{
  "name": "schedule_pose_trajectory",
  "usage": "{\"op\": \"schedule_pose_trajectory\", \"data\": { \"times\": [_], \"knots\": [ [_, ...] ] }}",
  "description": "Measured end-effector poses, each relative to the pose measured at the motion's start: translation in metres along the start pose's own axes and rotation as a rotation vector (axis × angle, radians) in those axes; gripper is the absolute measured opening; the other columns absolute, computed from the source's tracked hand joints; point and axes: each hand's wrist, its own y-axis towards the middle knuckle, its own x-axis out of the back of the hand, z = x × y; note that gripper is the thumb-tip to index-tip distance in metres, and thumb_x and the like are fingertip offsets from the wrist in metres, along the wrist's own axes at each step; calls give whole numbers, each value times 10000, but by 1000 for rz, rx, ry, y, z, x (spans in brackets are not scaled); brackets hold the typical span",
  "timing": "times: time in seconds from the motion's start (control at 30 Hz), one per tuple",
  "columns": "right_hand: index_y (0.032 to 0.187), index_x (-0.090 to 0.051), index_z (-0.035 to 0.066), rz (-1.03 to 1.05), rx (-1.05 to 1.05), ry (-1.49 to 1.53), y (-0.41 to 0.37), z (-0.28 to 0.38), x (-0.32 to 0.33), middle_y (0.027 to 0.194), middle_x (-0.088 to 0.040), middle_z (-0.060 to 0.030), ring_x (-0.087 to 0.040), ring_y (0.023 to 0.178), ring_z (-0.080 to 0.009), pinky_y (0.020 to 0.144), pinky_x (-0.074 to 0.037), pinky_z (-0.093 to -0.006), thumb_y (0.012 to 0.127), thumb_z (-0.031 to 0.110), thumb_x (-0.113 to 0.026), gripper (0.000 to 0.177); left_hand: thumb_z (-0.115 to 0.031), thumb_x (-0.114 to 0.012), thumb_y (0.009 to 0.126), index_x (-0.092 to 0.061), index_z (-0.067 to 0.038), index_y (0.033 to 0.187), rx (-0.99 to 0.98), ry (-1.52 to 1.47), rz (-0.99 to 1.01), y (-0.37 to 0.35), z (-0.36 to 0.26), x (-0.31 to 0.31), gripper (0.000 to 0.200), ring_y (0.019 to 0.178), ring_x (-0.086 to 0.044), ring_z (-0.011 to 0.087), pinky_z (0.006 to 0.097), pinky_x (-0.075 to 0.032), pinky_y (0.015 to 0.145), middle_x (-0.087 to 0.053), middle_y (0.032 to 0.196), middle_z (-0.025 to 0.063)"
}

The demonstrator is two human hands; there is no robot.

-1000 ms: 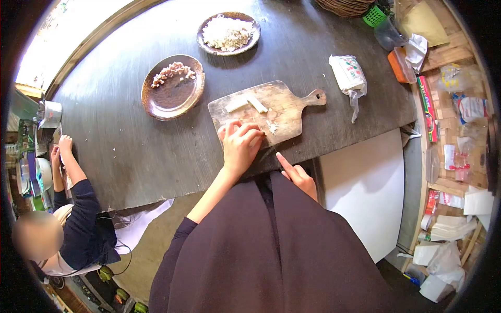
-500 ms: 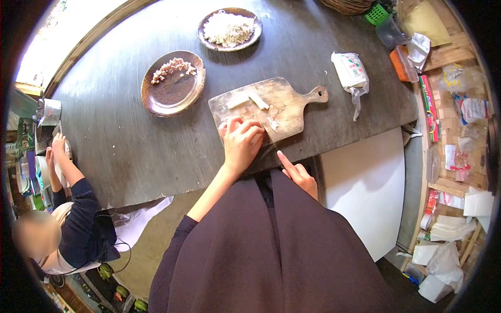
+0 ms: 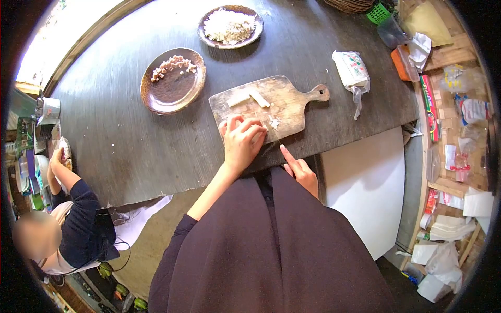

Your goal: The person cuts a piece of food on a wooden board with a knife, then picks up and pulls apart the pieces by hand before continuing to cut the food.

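Observation:
On the wooden cutting board, my left hand presses down with curled fingers. Whatever lies under those fingertips is mostly hidden. My right hand grips a knife at the board's near edge, its index finger stretched along the top. The blade appears as a thin line beside my left fingers, and the handle is covered by my hand. Two pale sticks of food lie farther up the board. Small white cut bits sit close to the blade.
Beyond the board are a brown plate of pinkish chopped pieces and a plate of white shreds. A white plastic packet lies right of the board handle. Another person works at the table's left end. Shelves with packages line the right.
My right hand and the knife have shifted slightly up and right. My left hand stays in place. The other person's hands have moved a little at the left.

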Motion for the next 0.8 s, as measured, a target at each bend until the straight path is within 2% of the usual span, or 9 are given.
{"op": "schedule_pose_trajectory", "data": {
  "times": [0.1,0.17,0.2,0.3,0.37,0.8],
  "knots": [
    [1500,-517,391,30,11,32,-2,8,8,783,-528,-67,-660,664,-287,647,-574,-443,958,188,-678,601,-173,-800,759,-747,-197,866,-1,1,-13,0,0,-1,122,1044,-551,251,450,-347,958,-707,1018,-93],
    [1460,-584,295,91,-51,78,-2,13,13,821,-588,-126,-660,734,-318,689,-539,-431,956,123,-653,537,-169,-801,755,-745,-195,867,3,1,-8,1,0,0,128,1045,-550,251,451,-347,958,-707,1018,-92],
    [1460,-584,295,92,-52,78,-2,14,14,821,-588,-126,-660,734,-318,689,-539,-431,956,123,-653,537,-165,-801,750,-743,-194,868,7,1,-3,0,0,1,134,1046,-550,251,451,-347,958,-708,1017,-91],
    [1458,-587,298,113,-66,69,-2,14,15,825,-594,-123,-666,739,-311,692,-540,-429,959,129,-655,531,-155,-804,739,-737,-189,867,12,0,0,-1,1,-1,148,1048,-548,249,449,-342,965,-709,1023,-95],
    [1500,-513,397,86,-10,46,-4,11,13,800,-541,-62,-685,702,-288,667,-585,-446,951,173,-685,617,-152,-805,735,-734,-189,865,16,-4,-2,-1,1,-1,152,1051,-549,247,447,-339,967,-710,1026,-98],
    [1503,-506,404,113,-4,12,-6,6,8,807,-537,-71,-686,694,-307,659,-577,-466,960,186,-673,609,-162,-810,742,-737,-202,868,39,18,1,-3,2,-2,152,1077,-548,237,441,-312,992,-725,1037,-116]
  ]
}}
